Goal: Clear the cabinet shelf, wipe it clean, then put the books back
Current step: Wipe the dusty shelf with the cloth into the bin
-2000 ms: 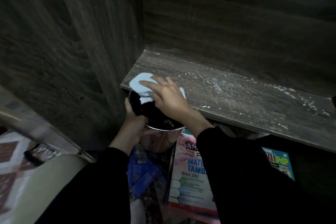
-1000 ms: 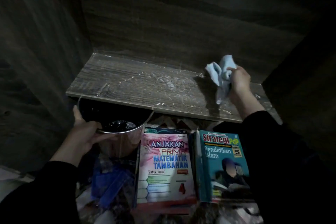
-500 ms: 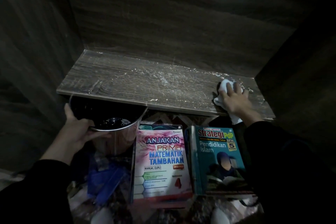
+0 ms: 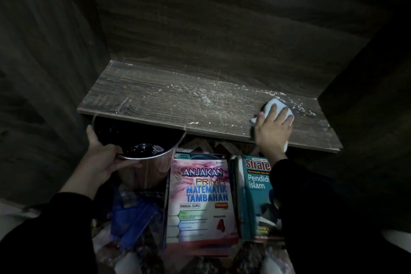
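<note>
The left hand [image 4: 100, 162], coming out of a black sleeve, grips the near rim of a metal pot [image 4: 153, 169]. Its fingers are curled round the rim, and the thumb lies up along the pot's left side. The pot is held just under the front edge of the cabinet shelf [image 4: 155, 100], at the shelf's left end, with its far rim tucked beneath the board. Its inside is dark, with something glinting at the bottom; what that is cannot be told. Below this hand lies a blue plastic thing [image 4: 135, 218], too dim to name.

Above and to the right of the left hand, the wood-grain shelf is bare of books. White crumbs and dust [image 4: 200, 95] are scattered over its middle and along the back edge.

Between the two hands and lower down, a pink book [image 4: 200, 202] lies face up, titled "Anjakan Prima Matematik Tambahan". Just to its right lies a teal book [image 4: 253, 196], whose right part is hidden by the right sleeve. Both are under the level of the shelf.

The right hand [image 4: 272, 133] is on the right end of the shelf, near the front edge. Its fingers are spread and laid flat on a white cloth [image 4: 277, 108], pressing it to the board. The cloth shows beyond the fingertips, and a bit of it shows below the wrist. More crumbs lie just past this hand, towards the right wall.
</note>
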